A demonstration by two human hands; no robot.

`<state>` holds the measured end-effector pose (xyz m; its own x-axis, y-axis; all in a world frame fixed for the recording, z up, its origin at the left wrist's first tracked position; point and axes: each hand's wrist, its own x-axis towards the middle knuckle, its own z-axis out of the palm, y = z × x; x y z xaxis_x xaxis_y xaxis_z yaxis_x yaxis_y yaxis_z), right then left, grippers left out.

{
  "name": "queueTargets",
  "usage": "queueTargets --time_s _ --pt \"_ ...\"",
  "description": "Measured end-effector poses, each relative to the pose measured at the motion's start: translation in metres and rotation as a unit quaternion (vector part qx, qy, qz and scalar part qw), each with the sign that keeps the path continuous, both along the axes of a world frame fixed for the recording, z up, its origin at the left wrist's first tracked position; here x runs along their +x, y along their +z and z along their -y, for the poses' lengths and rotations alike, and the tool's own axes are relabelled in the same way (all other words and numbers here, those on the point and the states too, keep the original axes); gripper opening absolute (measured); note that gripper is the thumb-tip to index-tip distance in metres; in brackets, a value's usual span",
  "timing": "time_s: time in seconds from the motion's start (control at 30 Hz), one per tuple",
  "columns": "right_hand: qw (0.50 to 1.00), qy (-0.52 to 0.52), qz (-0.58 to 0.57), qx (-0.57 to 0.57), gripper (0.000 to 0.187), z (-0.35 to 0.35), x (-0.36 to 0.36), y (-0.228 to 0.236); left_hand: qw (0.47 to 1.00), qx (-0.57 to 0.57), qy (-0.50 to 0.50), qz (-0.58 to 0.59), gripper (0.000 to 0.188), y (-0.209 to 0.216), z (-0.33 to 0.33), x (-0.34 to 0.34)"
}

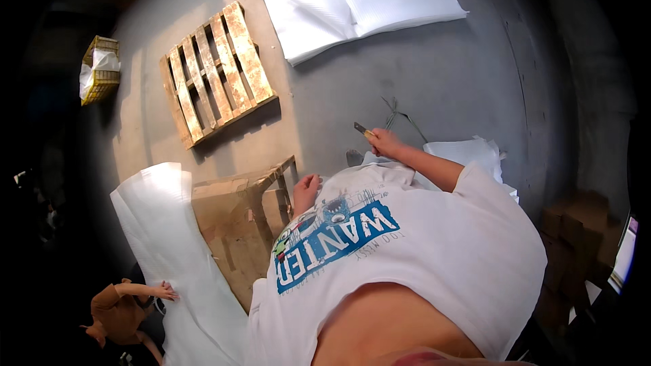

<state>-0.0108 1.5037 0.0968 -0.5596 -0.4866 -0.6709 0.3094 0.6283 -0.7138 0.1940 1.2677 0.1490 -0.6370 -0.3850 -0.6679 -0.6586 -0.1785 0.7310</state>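
In my right hand (385,143) is a box cutter (365,130), gripped by its yellowish handle with the dark tip pointing away to the left. My fingers are closed around the handle. My left hand (306,194) hangs in front of my shirt, its fingers curled in, with nothing showing in them. Just left of it stands a large brown cardboard box (234,230) with a cut or torn edge. Beyond my right hand, thin greenish strapping (400,114) lies loosely tangled on the grey floor.
A wooden pallet (220,71) lies ahead left, beside a stack of white foam sheets (359,3). More white sheeting (169,257) runs along the left, where another person's hand (166,291) rests. A yellow crate (102,71) is far left. White material (468,156) lies to my right.
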Motion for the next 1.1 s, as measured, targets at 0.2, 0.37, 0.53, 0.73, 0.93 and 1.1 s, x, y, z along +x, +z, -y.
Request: queueTargets --time_s 0.2,0.37,0.53,0.73,0.93,1.1 --pt "0.999 0.008 -0.041 0.008 0.026 -0.016 -0.03 -0.003 0.94 -0.173 -0.285 0.072 0.036 -0.041 0.059 -0.092" --pt "0.998 -0.009 -0.033 -0.043 0.028 0.008 -0.084 -0.005 0.879 -0.24 -0.389 0.138 0.065 -0.063 0.103 -0.19" --pt "0.981 -0.022 -0.106 0.161 0.031 0.028 -0.14 0.004 0.818 -0.241 -0.498 0.157 0.062 -0.055 0.135 -0.296" --pt "0.979 -0.176 -0.047 0.088 0.034 0.032 -0.208 0.029 0.766 -0.255 -0.558 0.194 0.044 -0.07 0.166 -0.392" --pt "0.987 -0.156 0.035 0.015 0.033 0.032 -0.323 -0.012 0.82 -0.131 -0.539 0.139 0.022 -0.093 0.204 -0.52" --pt "0.991 -0.105 0.075 0.032 0.029 0.047 -0.39 0.003 0.792 0.015 -0.537 0.289 0.023 -0.01 0.229 -0.65"
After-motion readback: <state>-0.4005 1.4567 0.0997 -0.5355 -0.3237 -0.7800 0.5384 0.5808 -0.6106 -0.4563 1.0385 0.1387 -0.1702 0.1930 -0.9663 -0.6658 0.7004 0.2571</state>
